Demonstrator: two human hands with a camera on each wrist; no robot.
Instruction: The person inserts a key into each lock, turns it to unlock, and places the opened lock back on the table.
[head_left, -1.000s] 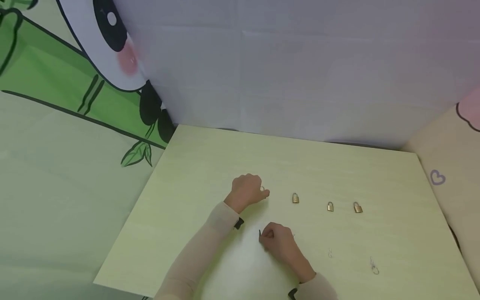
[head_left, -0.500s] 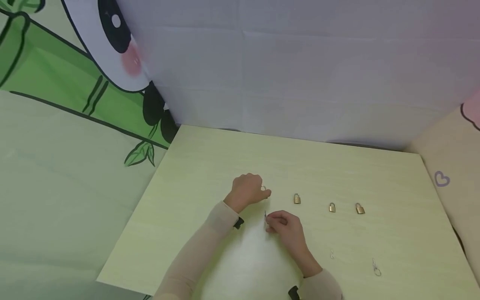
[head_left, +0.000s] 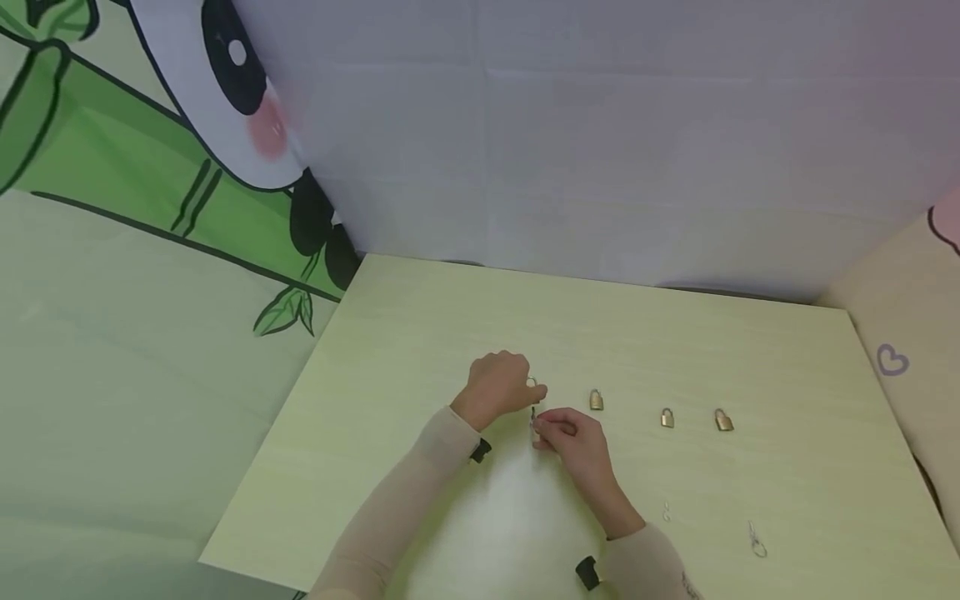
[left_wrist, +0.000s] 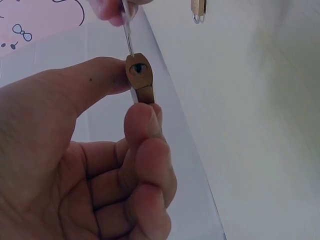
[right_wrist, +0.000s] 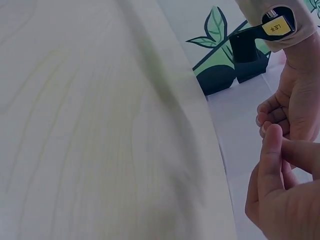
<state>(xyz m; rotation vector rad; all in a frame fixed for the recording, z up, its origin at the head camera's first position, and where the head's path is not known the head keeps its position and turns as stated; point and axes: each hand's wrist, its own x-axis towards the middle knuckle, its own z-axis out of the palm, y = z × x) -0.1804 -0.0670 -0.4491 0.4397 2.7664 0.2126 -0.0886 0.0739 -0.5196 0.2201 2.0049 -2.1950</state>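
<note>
Right hand (head_left: 583,442) — pinching a key (left_wrist: 128,36) — has advanced over the worktop (head_left: 360,375) to the brass-coloured padlock (left_wrist: 140,80) gripped in the left hand (head_left: 497,383); the key's tip now shows beside the keyhole (left_wrist: 138,69) — contact unclear — suggesting alignment is the step in hand.

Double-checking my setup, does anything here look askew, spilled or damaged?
I see nothing spilled or damaged. The rightmost padlock lies slightly turned compared with the other two loose padlocks. The held padlock in the left hand and the key in the right hand show nothing odd.
</note>
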